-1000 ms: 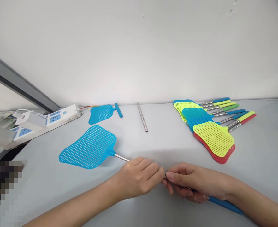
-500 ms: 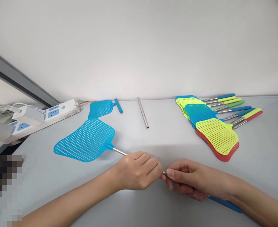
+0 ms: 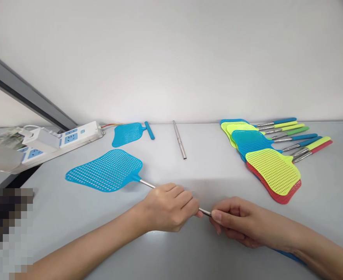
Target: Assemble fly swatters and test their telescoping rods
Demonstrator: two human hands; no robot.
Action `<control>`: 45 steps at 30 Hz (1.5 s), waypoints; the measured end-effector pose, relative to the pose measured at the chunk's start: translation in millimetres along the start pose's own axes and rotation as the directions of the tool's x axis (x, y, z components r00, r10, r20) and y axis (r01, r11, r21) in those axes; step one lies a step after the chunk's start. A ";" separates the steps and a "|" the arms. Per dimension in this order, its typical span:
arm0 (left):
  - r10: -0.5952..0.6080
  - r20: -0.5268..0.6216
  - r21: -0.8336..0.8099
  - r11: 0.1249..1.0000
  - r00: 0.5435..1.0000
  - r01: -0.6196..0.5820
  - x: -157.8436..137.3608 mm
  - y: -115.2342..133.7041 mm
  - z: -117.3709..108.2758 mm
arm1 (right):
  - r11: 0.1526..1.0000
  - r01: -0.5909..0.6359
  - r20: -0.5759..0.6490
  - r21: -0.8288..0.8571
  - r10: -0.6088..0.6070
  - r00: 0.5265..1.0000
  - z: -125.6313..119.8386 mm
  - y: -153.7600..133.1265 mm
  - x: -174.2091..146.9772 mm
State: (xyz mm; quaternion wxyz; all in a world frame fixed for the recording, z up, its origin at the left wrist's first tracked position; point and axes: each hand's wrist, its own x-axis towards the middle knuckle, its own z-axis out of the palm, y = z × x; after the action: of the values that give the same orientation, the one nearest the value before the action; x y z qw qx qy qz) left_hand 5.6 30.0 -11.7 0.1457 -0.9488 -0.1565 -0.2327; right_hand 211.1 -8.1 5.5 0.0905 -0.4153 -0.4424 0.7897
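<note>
A blue fly swatter point(image 3: 107, 170) with a perforated head and a thin metal rod lies across in front of me, its head at the left. My left hand point(image 3: 171, 208) is wrapped round the rod close to the head. Farther along, my right hand point(image 3: 238, 221) pinches the same rod between thumb and fingers. A short stretch of bare metal shows between the two hands. The blue handle end comes out from under my right wrist and is mostly hidden.
A loose blue swatter head point(image 3: 127, 135), a blue grip point(image 3: 149, 130) and a metal rod point(image 3: 179, 140) lie by the wall. Several assembled fly swatters point(image 3: 273, 171) overlap at the right. A white power strip point(image 3: 80, 134) with plugs stands at the left.
My right hand has moved slightly right, away from my left, so more of the metal rod shows between them. The view has shifted a little. Both hands keep their hold.
</note>
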 end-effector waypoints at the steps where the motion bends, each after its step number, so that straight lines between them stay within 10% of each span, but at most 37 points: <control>1: 0.002 0.000 -0.001 1.000 1.000 -0.002 -0.3 -0.5 0.6 | 1.000 -0.006 0.006 0.010 0.006 1.000 -0.8 0.0 0.1; 32: -0.094 -0.004 -0.080 0.992 0.996 0.094 -1.5 4.1 3.3 | 0.998 0.042 0.043 0.036 -0.043 0.998 -2.8 3.0 1.7; 45: -0.223 0.158 -0.187 0.950 0.962 0.251 -0.6 0.1 2.8 | 0.998 0.036 0.007 0.060 -0.036 0.999 -3.9 2.7 2.2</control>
State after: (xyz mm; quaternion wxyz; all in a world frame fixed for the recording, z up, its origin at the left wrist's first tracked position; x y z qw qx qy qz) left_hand 6.2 30.7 -14.4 0.0071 -0.9465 -0.2540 -0.1988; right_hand 213.2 -6.2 1.2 0.1153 -0.4011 -0.4263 0.8026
